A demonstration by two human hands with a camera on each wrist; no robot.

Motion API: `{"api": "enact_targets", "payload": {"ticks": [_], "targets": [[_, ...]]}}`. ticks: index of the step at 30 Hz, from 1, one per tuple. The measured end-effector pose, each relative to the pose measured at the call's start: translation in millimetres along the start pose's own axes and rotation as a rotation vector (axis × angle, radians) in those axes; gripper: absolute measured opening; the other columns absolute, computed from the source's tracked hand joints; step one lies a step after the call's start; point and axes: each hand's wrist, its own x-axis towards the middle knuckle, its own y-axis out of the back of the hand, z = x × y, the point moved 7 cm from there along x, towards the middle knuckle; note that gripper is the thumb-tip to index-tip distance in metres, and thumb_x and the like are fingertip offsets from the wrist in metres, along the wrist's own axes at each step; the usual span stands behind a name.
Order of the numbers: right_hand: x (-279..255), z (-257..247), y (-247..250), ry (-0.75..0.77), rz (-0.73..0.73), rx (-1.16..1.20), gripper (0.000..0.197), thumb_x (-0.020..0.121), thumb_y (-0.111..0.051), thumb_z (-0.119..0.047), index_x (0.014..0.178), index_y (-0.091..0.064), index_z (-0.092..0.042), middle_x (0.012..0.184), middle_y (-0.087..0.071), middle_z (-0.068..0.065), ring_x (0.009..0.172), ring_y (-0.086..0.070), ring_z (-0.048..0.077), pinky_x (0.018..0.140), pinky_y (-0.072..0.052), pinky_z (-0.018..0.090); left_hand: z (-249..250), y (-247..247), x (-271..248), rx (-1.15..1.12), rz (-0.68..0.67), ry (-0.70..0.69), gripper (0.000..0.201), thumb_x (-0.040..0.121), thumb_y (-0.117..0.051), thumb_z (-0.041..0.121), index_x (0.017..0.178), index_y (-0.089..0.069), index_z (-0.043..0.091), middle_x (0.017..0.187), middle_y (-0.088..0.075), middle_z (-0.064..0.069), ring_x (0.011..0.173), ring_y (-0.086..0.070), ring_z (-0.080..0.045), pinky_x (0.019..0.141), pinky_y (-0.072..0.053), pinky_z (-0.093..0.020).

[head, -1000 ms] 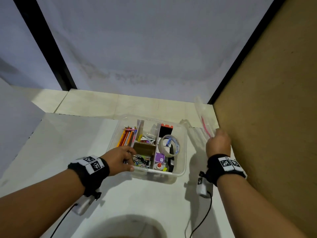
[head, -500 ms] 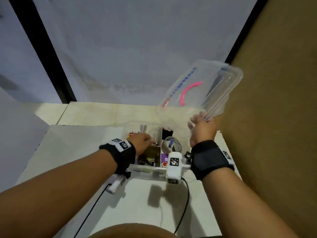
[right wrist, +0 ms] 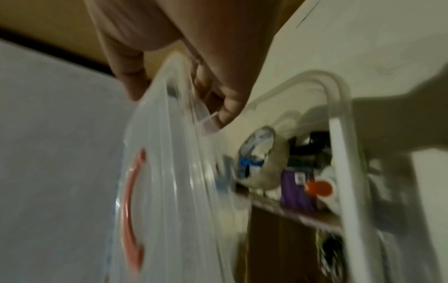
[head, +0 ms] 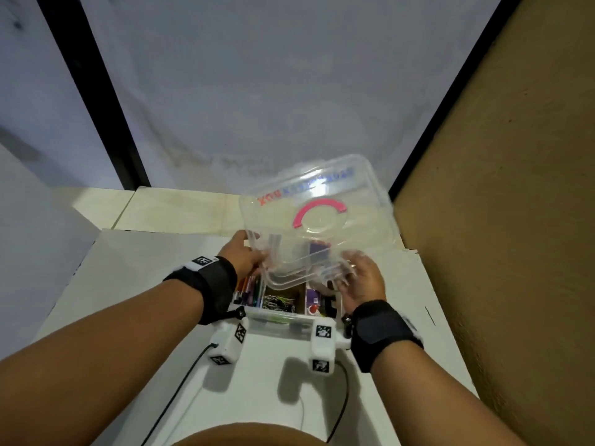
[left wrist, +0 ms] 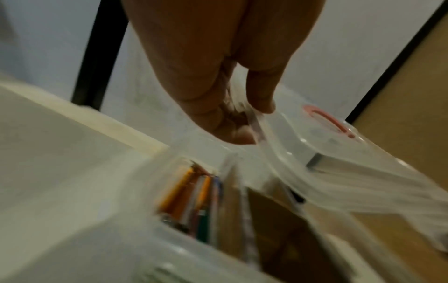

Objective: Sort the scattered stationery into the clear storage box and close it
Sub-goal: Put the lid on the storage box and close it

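Head view shows your left hand [head: 244,257] and right hand [head: 362,280] each gripping the clear lid's [head: 317,217] near corners, tilted above the storage box [head: 273,317] at the table's [head: 135,284] far edge.

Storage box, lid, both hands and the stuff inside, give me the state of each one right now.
Clear storage box: open, filled, resting on the table.
Clear lid: off the box, held tilted above it.
Left hand: grips the lid's left edge.
Right hand: grips the lid's near right edge.
Coloured pencils: lying in the left compartment.
Tape roll: inside the box.
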Motion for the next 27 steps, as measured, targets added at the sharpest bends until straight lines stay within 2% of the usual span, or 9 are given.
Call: {"api": "enact_targets", "payload": {"ticks": [3,7,10,13,16,19,22,24,27], "targets": [[13,-20,38,0.002,0.211,-0.014,0.013,0.089,-0.061,-0.016,0.1,-0.057,-0.012,0.086,-0.057,0.002,0.075,-0.055,0.017,0.064,-0.048,0.031,-12,21,4,0.062,0.002,0.076,0.032,0.089,-0.06,0.002,0.115,-0.046,0.016,0.087,-0.063,-0.012,0.073,-0.063,-0.026,0.07,-0.059,-0.038],[20,-27,47,0.043,0.247,-0.142,0.043,0.091,-0.056,-0.002,0.132,-0.045,-0.007,0.085,-0.059,0.007,0.07,-0.057,0.017,0.07,-0.05,0.034,-22,29,2,0.063,0.025,0.111,0.029,0.087,-0.062,0.0,0.108,-0.048,0.015,0.082,-0.063,-0.014,0.064,-0.061,-0.022,0.051,-0.057,-0.026],[22,-24,35,0.002,0.211,0.034,0.061,0.089,-0.054,0.004,0.143,-0.028,-0.008,0.086,-0.057,0.012,0.071,-0.06,0.02,0.066,-0.054,0.034,-21,17,0,-0.087,-0.014,0.091,0.018,0.088,-0.06,0.0,0.103,-0.052,0.005,0.082,-0.064,-0.015,0.061,-0.065,-0.02,0.048,-0.058,-0.025],[14,-7,-1,-0.153,0.052,-0.109,0.035,0.089,-0.056,0.0,0.123,-0.048,-0.003,0.079,-0.064,0.014,0.059,-0.066,0.02,0.044,-0.053,0.026,-10,-3,-5,-0.143,-0.053,0.031,0.005,0.091,-0.055,0.0,0.091,-0.06,-0.003,0.079,-0.063,-0.015,0.052,-0.066,-0.013,0.047,-0.055,-0.019],[14,15,-17,-0.226,-0.04,-0.165,0.047,0.086,-0.055,0.006,0.129,-0.044,-0.01,0.109,-0.064,0.018,0.079,-0.065,0.027,0.054,-0.057,0.036,-5,-18,-8,-0.171,-0.035,0.001,0.011,0.089,-0.058,-0.002,0.098,-0.059,-0.007,0.076,-0.062,-0.013,0.052,-0.066,-0.011,0.044,-0.053,-0.017],[25,3,-12,-0.156,0.032,-0.119,0.059,0.088,-0.045,0.014,0.13,-0.033,-0.026,0.108,-0.06,0.016,0.071,-0.06,0.021,0.054,-0.056,0.032,-8,-13,-9,0.051,0.03,-0.019,0.026,0.085,-0.068,0.012,0.101,-0.048,0.01,0.084,-0.058,-0.004,0.071,-0.061,-0.015,0.054,-0.052,-0.023],[39,-21,-4,-0.028,-0.011,-0.315,0.073,0.089,-0.046,0.011,0.143,-0.026,-0.032,0.113,-0.058,0.016,0.071,-0.057,0.018,0.059,-0.049,0.032,-9,20,2,0.121,0.223,-0.026,0.051,0.085,-0.067,0.032,0.123,-0.039,0.012,0.097,-0.06,-0.006,0.089,-0.06,-0.024,0.077,-0.051,-0.032],[45,-33,1,0.057,-0.01,-0.476,0.073,0.09,-0.045,0.008,0.145,-0.024,-0.035,0.09,-0.059,0.011,0.063,-0.051,0.016,0.058,-0.046,0.03,-5,43,10,0.075,0.338,-0.026,0.063,0.085,-0.065,0.038,0.134,-0.035,0.011,0.112,-0.058,-0.013,0.11,-0.058,-0.031,0.095,-0.044,-0.035],[51,-40,-3,0.125,-0.061,-0.707,0.06,0.093,-0.045,0.002,0.139,-0.033,-0.035,0.076,-0.051,0.006,0.06,-0.047,0.016,0.057,-0.045,0.029,7,55,18,0.137,0.339,-0.111,0.069,0.085,-0.065,0.038,0.14,-0.032,0.013,0.134,-0.05,-0.013,0.122,-0.05,-0.028,0.096,-0.038,-0.03]]}}
